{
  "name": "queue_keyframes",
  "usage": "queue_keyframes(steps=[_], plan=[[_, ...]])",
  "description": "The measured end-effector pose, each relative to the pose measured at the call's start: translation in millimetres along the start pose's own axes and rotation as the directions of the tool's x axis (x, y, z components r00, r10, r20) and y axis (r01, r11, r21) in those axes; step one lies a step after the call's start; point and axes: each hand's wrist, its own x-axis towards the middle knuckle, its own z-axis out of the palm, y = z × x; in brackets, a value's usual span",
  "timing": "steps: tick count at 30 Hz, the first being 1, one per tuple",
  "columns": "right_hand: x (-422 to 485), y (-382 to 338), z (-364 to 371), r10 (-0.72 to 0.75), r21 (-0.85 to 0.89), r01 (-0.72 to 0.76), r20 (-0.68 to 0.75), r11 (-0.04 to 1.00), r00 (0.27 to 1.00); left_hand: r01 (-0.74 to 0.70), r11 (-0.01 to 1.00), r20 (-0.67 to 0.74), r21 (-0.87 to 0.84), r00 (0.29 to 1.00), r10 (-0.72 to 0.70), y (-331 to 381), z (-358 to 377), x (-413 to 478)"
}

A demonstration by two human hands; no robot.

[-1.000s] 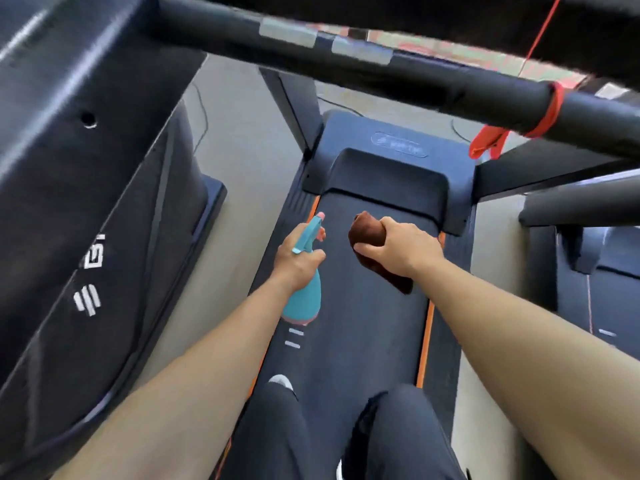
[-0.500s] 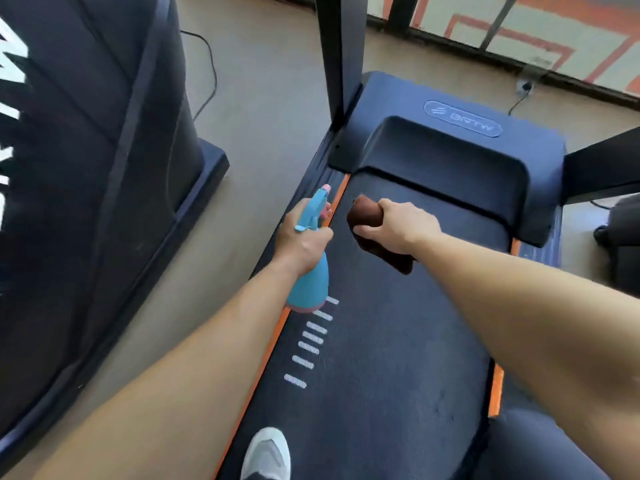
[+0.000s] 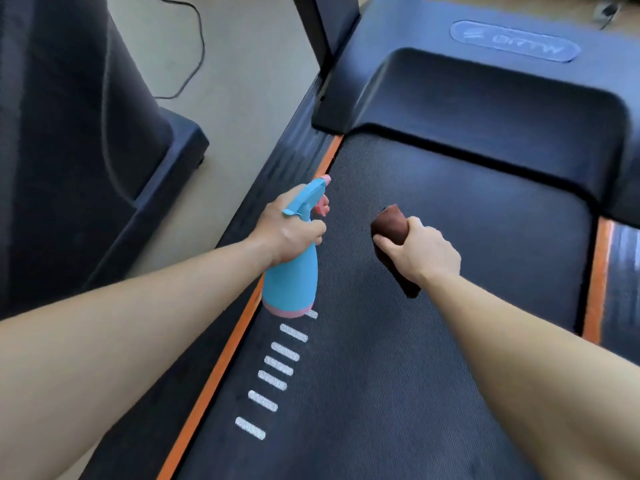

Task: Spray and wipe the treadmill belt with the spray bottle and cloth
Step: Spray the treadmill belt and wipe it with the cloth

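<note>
The dark ribbed treadmill belt (image 3: 467,220) runs from the motor cover down to the bottom edge, with orange strips along both sides. My left hand (image 3: 289,233) grips the neck of a light blue spray bottle (image 3: 294,285) with a pink base and pink nozzle; it hangs over the belt's left edge, nozzle pointing forward. My right hand (image 3: 420,252) holds a bunched dark brown cloth (image 3: 389,223) low over the middle of the belt; most of the cloth is hidden under the hand.
The treadmill's dark motor cover (image 3: 485,95) lies just ahead, with an upright post (image 3: 325,36) at its left. A second dark machine (image 3: 69,133) stands on the floor to the left, a black cable (image 3: 194,46) beside it. White dashes (image 3: 277,368) mark the belt's left side.
The view has dropped closer to the belt; the handlebar, legs and shoe are out of frame. Both hands have moved apart, the cloth now lower over the belt's middle.
</note>
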Motion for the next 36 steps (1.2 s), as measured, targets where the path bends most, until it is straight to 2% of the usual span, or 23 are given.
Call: queue_keyframes(steps=[5,9,13,16,19,24,28,32,36], plan=[[12.9,10.7,4.7,0.053,0.040,-0.051,-0.045,0.998,0.998,0.033,0.999,0.046,-0.038,0.998,-0.031,2.3,14.7,21.9],[57.8,3.5,9.3,-0.015,-0.049,0.008,-0.157,0.999,0.988,-0.028,1.000,0.096,-0.004,0.995,0.029,-1.5,17.9,64.1],[101.4,3.4,34.3,0.018,-0.101,-0.038,-0.186,0.994,0.982,-0.035,0.999,0.163,0.025,0.986,0.030,-8.5,26.4,110.1],[109.4,10.2,68.1,-0.021,-0.210,-0.041,-0.288,0.977,0.957,-0.013,0.998,0.158,-0.055,0.987,0.021,-21.2,36.7,147.4],[116.2,14.1,83.0,-0.046,-0.220,-0.052,-0.421,0.974,0.906,0.064,0.979,0.161,-0.195,0.986,-0.033,-30.5,44.8,175.0],[118.6,13.4,80.0,-0.054,-0.209,-0.038,-0.416,0.977,0.908,0.159,0.939,0.171,-0.305,0.979,-0.110,-34.5,43.8,189.9],[115.9,12.7,81.6,-0.066,-0.201,-0.021,-0.417,0.979,0.907,0.146,0.963,0.165,-0.228,0.980,-0.110,-35.1,43.8,189.3],[112.2,16.6,80.5,-0.083,-0.206,-0.005,-0.421,0.979,0.903,0.094,0.982,0.247,-0.165,0.968,-0.051,-26.6,53.3,185.9],[122.1,21.4,64.4,-0.236,-0.264,0.137,-0.392,0.955,0.889,0.118,0.971,0.294,-0.208,0.954,-0.053,-20.3,55.5,186.6]])
